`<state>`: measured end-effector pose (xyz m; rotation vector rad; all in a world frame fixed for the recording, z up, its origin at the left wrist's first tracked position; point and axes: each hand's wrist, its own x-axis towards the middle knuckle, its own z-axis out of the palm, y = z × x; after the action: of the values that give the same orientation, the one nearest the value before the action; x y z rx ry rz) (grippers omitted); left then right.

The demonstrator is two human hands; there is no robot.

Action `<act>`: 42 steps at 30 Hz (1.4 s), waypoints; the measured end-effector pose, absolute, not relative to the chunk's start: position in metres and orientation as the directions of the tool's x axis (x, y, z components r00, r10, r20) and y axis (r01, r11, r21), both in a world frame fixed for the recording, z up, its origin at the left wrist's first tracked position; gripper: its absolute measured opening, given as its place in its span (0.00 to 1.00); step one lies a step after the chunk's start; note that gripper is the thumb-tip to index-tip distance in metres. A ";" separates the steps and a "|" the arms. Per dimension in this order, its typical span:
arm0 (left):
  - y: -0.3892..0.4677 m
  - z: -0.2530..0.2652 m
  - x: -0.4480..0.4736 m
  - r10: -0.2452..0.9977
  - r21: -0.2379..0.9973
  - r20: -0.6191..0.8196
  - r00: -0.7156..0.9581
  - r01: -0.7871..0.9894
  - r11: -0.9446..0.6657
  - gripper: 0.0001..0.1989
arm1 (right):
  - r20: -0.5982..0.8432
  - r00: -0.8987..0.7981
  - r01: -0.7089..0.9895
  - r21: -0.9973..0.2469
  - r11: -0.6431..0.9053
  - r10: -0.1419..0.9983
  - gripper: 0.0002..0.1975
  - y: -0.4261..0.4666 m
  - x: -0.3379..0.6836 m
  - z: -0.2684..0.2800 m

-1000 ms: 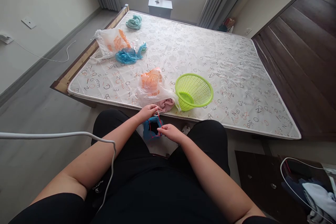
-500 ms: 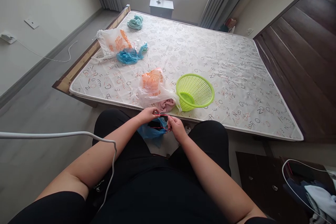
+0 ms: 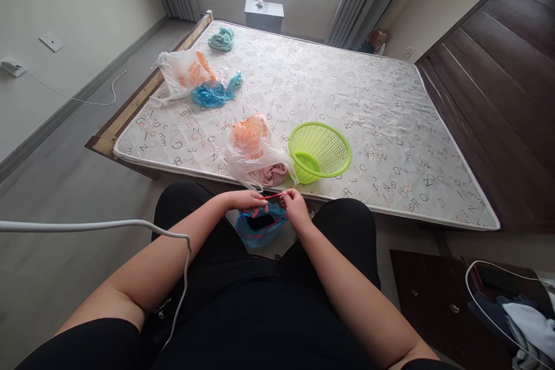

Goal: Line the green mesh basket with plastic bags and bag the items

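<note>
A thin red cord (image 3: 273, 196) is stretched nearly level between my hands. My left hand (image 3: 247, 200) pinches its left end, and my right hand (image 3: 295, 208) pinches the right end with fingertips together. Just below them, between my knees, hangs a blue plastic bag (image 3: 259, 240) with its mouth spread. Something black (image 3: 260, 222) lies inside it, its kind unclear, and more red strands show across the bag. Whether the cord is joined to the bag I cannot tell.
On the bare mattress (image 3: 390, 127) stand a green plastic basket (image 3: 321, 170) and a white plastic bag (image 3: 249, 153) with a pink cloth (image 3: 274, 174). Farther back lie another white bag (image 3: 182, 72), a blue bag (image 3: 210, 94) and a teal cloth (image 3: 222, 39). A white cable (image 3: 130, 224) crosses my left arm.
My hands have moved slightly apart, drawing the red cord straight between them. The dark piece that was between my fingers is gone from there, and the blue bag's mouth shows wider.
</note>
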<state>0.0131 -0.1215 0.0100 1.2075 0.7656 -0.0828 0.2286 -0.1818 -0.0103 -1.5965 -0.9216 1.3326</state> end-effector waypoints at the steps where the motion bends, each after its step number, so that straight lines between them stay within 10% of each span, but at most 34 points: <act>1: -0.121 0.015 0.014 0.348 0.822 -0.537 0.768 0.384 0.419 0.29 | -0.383 0.156 0.044 -0.918 -0.393 0.911 0.20 -0.182 0.228 -0.013; 13: -0.129 0.052 -0.014 0.682 0.715 -0.269 0.680 -0.334 0.614 0.13 | -0.385 0.097 0.229 -0.888 -0.398 0.918 0.16 -0.184 0.228 -0.017; 21: -0.126 0.068 -0.047 0.860 0.634 -0.263 0.437 -0.593 0.495 0.25 | -0.306 0.053 0.504 -0.813 -0.290 0.951 0.06 -0.187 0.228 -0.011; 35: -0.116 0.067 -0.045 0.850 0.604 -0.213 0.482 -0.619 0.502 0.12 | -0.412 0.057 0.448 -0.804 -0.392 0.910 0.08 -0.188 0.228 -0.018; 42: -0.111 0.055 -0.032 0.847 0.784 -0.275 0.455 -0.403 0.471 0.13 | -0.354 0.063 0.393 -0.851 -0.350 0.933 0.09 -0.186 0.228 -0.022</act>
<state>-0.0323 -0.1112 0.0555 0.7046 0.7308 0.8548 0.2281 -0.1859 -0.0220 -1.7946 -1.3207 1.2672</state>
